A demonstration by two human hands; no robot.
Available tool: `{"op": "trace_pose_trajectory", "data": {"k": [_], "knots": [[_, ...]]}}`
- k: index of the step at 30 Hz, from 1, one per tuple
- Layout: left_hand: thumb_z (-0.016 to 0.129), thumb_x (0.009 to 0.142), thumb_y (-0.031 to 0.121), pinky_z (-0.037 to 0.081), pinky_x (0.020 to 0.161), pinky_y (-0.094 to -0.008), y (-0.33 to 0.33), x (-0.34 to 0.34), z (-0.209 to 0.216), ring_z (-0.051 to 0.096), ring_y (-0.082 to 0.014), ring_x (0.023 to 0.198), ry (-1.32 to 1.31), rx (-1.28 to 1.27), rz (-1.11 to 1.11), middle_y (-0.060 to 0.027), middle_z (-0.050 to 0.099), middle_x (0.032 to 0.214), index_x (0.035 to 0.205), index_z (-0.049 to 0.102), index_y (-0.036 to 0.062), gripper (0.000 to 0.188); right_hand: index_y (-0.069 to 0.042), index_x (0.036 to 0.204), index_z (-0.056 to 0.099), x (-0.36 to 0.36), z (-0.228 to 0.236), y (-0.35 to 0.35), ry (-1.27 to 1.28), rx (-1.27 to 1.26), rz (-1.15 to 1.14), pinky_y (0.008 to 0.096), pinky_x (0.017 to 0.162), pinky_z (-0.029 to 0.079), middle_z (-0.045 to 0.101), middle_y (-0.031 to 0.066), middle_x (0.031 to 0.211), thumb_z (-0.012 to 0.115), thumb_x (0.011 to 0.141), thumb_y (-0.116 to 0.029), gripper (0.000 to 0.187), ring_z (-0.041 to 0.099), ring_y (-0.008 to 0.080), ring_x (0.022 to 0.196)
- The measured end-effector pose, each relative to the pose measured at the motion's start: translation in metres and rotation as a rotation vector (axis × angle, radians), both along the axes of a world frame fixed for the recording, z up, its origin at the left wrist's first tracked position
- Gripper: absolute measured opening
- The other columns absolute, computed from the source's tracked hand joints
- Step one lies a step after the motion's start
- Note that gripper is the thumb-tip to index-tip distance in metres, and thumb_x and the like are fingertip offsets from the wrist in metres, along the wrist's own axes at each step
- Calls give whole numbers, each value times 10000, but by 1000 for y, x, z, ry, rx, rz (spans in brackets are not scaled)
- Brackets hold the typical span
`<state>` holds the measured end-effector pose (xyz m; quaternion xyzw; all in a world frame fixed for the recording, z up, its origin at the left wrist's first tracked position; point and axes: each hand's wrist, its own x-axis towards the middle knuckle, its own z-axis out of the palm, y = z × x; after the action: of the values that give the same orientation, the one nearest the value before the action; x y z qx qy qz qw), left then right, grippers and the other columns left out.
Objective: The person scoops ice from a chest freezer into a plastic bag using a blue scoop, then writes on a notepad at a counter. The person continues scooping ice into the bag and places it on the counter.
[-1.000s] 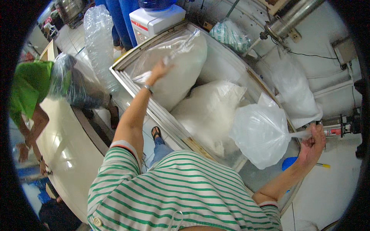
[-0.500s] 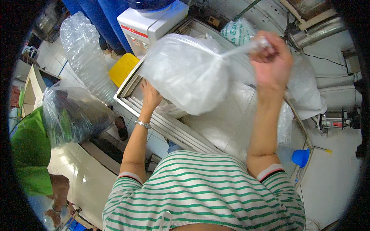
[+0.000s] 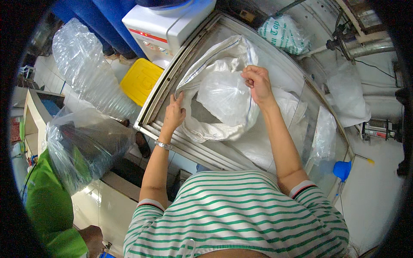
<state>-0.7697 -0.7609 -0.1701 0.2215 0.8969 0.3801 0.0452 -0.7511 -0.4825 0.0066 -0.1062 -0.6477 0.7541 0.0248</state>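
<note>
A white woven sack [image 3: 215, 134] with blue stripes stands with its mouth wide, inside a glass-sided, metal-framed case. Within that mouth rests a tied, clear plastic bag [image 3: 217, 96] with pale contents. My right hand [image 3: 259, 86] is closed at the bag's gathered top, beside the sack's right rim; the twisted neck is mostly hidden by the fingers. At the left rim, my left hand [image 3: 174, 114] pinches the sack's edge between thumb and fingers.
The case's metal frame [image 3: 150, 107] borders my left side. Beyond it are a white water dispenser [image 3: 167, 26], a yellow lid [image 3: 141, 81] and a long clear bag [image 3: 81, 64]. A person in a green shirt [image 3: 49, 206] is at left. A blue scoop-like item [image 3: 342, 170] hangs at right.
My right hand has come down and left, lowering the plastic bag from mid-air into the woven sack. The sack's mouth now shows, with my left hand at its rim.
</note>
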Motion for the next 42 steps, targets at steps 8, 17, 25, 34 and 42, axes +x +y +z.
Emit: {"op": "trace_pose_trajectory", "data": {"k": [8, 17, 25, 34, 42], "knots": [[566, 678, -80, 513, 748, -490, 18, 10, 36, 570, -495, 900, -134, 19, -49, -335, 361, 1320, 1390, 290, -44, 765, -62, 596, 558, -20, -98, 21, -195, 346, -73, 260, 496, 338, 502, -26, 562, 616, 766, -135, 194, 446, 83, 535], [544, 626, -113, 505, 727, -462, 27, -8, 36, 555, -513, 907, -8, 77, -269, -376, 371, 1308, 1447, 173, -29, 906, -13, 883, 684, 22, -212, -29, -726, 941, 323, 460, 810, 509, 641, 258, 973, 577, 765, -251, 286, 639, 380, 936], [543, 602, -145, 518, 704, -461, 27, -3, 40, 551, -478, 963, 31, 67, -198, -324, 369, 1325, 1443, 161, -40, 930, -12, 669, 603, 0, -259, -30, -598, 669, 434, 365, 410, 385, 567, 122, 589, 603, 729, -157, 157, 537, 233, 473], [547, 635, -128, 520, 670, -438, 22, -1, 48, 563, -469, 903, -185, 12, -96, -309, 391, 1248, 1414, 211, -63, 851, -15, 923, 586, -119, -292, 12, -623, 156, -294, 341, 557, 443, 578, 100, 806, 572, 775, -90, 167, 542, 207, 671], [530, 661, -109, 522, 699, -415, 25, 6, 49, 565, -470, 913, -242, -39, -14, -315, 354, 1325, 1423, 213, -47, 827, -28, 1201, 566, -118, -358, 44, -176, 924, 195, 391, 943, 446, 574, 142, 1232, 574, 830, -196, 407, 527, 277, 1154]]}}
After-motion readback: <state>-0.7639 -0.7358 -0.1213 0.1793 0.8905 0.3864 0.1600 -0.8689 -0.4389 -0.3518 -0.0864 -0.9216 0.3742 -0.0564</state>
